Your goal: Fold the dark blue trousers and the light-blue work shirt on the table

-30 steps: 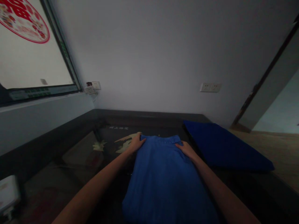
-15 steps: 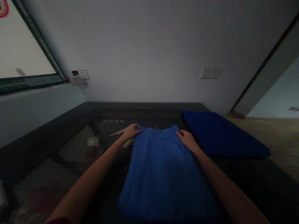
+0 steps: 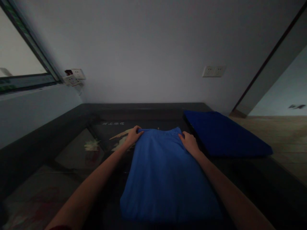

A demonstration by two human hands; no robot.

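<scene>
A blue skirt-like garment (image 3: 165, 172) lies spread on the dark glossy table (image 3: 115, 112), its waistband at the far end and its wider part toward me. My left hand (image 3: 134, 134) pinches the left corner of the waistband between thumb and fingers. At the right corner, beside a button, my right hand (image 3: 189, 141) grips the edge in the same way. Dim light hides the garment's near hem partly.
To the right lies a flat dark-blue folded cloth or pad (image 3: 223, 134). Wall sockets (image 3: 214, 71) sit above the table, and another socket group (image 3: 74, 76) is by the window at left. Wooden floor (image 3: 287, 134) shows at far right.
The view has shifted slightly, so the whole scene sits a little further left and up. Both hands keep their hold on the waistband, with little other movement.
</scene>
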